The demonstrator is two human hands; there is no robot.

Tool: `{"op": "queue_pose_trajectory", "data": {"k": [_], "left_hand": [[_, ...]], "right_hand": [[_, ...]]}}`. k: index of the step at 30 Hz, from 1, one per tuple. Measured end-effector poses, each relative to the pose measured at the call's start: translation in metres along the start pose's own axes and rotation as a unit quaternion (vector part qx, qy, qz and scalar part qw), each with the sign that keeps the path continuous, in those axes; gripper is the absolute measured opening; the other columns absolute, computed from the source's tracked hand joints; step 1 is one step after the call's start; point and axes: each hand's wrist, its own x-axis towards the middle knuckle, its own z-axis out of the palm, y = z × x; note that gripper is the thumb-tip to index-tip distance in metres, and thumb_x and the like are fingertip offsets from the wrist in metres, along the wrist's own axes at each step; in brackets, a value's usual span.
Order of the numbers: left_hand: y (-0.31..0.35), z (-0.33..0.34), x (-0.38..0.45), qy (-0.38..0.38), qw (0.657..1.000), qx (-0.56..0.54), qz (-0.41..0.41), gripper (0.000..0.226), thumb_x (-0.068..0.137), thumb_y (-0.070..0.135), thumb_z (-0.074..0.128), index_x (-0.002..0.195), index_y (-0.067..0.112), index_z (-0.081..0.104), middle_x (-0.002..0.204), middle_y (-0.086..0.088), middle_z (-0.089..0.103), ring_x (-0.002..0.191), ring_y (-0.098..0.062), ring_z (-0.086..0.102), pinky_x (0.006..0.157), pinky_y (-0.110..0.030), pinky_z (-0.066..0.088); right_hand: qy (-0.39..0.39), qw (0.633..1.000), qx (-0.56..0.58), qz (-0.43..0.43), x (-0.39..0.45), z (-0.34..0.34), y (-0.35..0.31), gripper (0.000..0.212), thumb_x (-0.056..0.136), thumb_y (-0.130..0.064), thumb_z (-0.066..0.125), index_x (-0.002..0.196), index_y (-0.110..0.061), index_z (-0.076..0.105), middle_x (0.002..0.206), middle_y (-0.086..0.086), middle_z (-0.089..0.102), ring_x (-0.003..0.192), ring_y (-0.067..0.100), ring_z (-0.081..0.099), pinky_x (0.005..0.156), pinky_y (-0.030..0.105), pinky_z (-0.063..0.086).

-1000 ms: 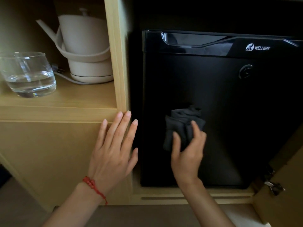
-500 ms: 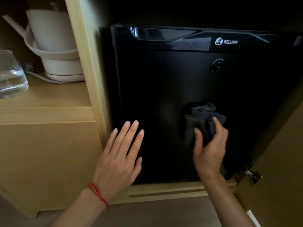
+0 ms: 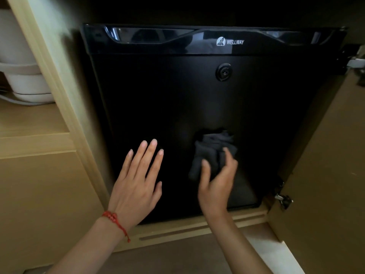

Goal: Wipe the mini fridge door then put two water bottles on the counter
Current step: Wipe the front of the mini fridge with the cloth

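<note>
Cloth on fridge door (image 3: 177,107)
Right hand (image 3: 216,182) grips dark cloth (image 3: 212,153) against the door — left hand (image 3: 136,180) released, fingers spread flat, lower left.

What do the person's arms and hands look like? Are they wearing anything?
Both forearms are bare, with no sleeves in view. The left hand has a thin red string bracelet around its wrist, with small beads and a loose tail hanging down. The right hand shows no bracelet, ring or watch, though it looks blurred.
</note>
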Motion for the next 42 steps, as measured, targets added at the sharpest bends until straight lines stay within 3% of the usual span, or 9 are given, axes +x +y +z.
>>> {"op": "queue_pose_trajectory", "data": {"k": [7,10,13,16,20,25,28,32,42], "left_hand": [[0.000,0.000,0.000,0.016,1.000,-0.004,0.002,0.061,0.086,0.027,0.040,0.140,0.001,0.028,0.149,-0.019,0.020,0.140,-0.033,0.015,0.114,-0.048,0.016],[0.005,0.000,-0.001,0.023,0.999,-0.019,-0.011,0.060,0.087,0.027,0.039,0.140,0.002,0.027,0.149,-0.020,0.019,0.140,-0.033,0.016,0.114,-0.046,0.014],[0.015,0.002,-0.002,0.027,0.999,-0.028,-0.014,0.060,0.087,0.028,0.039,0.140,0.002,0.026,0.149,-0.021,0.020,0.139,-0.034,0.016,0.115,-0.045,0.012],[0.027,0.008,-0.004,0.014,1.000,-0.023,0.000,0.060,0.087,0.028,0.038,0.140,0.004,0.025,0.149,-0.020,0.019,0.139,-0.034,0.017,0.114,-0.047,0.014],[0.037,0.018,-0.003,-0.006,1.000,-0.012,0.003,0.062,0.086,0.030,0.038,0.141,0.005,0.024,0.149,-0.019,0.018,0.139,-0.034,0.016,0.114,-0.047,0.011],[0.041,0.023,-0.002,-0.010,1.000,-0.003,-0.009,0.065,0.084,0.031,0.037,0.142,0.005,0.022,0.150,-0.019,0.015,0.142,-0.032,0.005,0.114,-0.048,0.008],[0.041,0.025,-0.002,-0.008,1.000,-0.005,-0.002,0.065,0.084,0.030,0.037,0.142,0.004,0.021,0.150,-0.019,0.016,0.142,-0.031,0.004,0.114,-0.048,0.007],[0.041,0.026,-0.002,-0.005,1.000,-0.007,-0.003,0.064,0.085,0.030,0.038,0.142,0.004,0.022,0.150,-0.019,0.015,0.142,-0.031,0.004,0.115,-0.048,0.008],[0.053,0.029,-0.004,0.009,1.000,-0.011,-0.007,0.066,0.084,0.030,0.040,0.142,0.004,0.020,0.150,-0.020,0.014,0.143,-0.029,0.001,0.114,-0.049,0.008]], "right_hand": [[-0.096,0.968,-0.123,-0.196,0.005,-0.011,0.020,0.040,0.094,-0.028,0.047,0.126,-0.005,0.039,0.109,0.016,0.053,0.091,0.024,0.059,0.071,0.025,0.051],[-0.077,0.985,-0.115,-0.102,0.014,-0.032,0.038,0.043,0.091,-0.027,0.051,0.127,-0.006,0.039,0.110,0.019,0.051,0.093,0.023,0.053,0.075,0.025,0.047],[-0.022,0.996,-0.080,0.037,0.024,-0.060,0.063,0.049,0.088,-0.017,0.058,0.126,0.008,0.041,0.111,0.032,0.050,0.103,0.022,0.049,0.088,0.002,0.031],[0.031,0.992,-0.049,0.113,0.025,-0.072,0.083,0.063,0.091,-0.040,0.047,0.129,0.009,0.036,0.124,0.031,0.046,0.115,0.026,0.044,0.090,-0.006,0.020],[0.067,0.985,-0.042,0.153,0.016,-0.063,0.083,0.049,0.092,-0.015,0.053,0.130,0.009,0.034,0.128,0.029,0.044,0.116,0.019,0.039,0.089,-0.008,0.020],[0.009,0.997,-0.012,0.074,-0.003,-0.033,0.051,0.052,0.090,-0.029,0.048,0.126,0.008,0.038,0.113,0.027,0.050,0.106,0.005,0.041,0.093,-0.004,0.024],[-0.070,0.997,-0.034,-0.020,-0.017,-0.021,0.044,0.043,0.094,-0.033,0.040,0.126,-0.005,0.034,0.111,0.021,0.050,0.101,0.018,0.047,0.087,0.017,0.040],[-0.106,0.981,-0.112,-0.120,-0.008,-0.034,0.066,0.041,0.096,-0.035,0.038,0.125,-0.007,0.036,0.111,0.008,0.039,0.094,0.020,0.049,0.077,0.026,0.045],[0.024,0.964,-0.065,0.255,-0.018,-0.084,0.135,0.052,0.091,-0.013,0.050,0.134,0.007,0.029,0.135,0.026,0.041,0.127,0.035,0.041,0.099,0.021,0.030]]}}
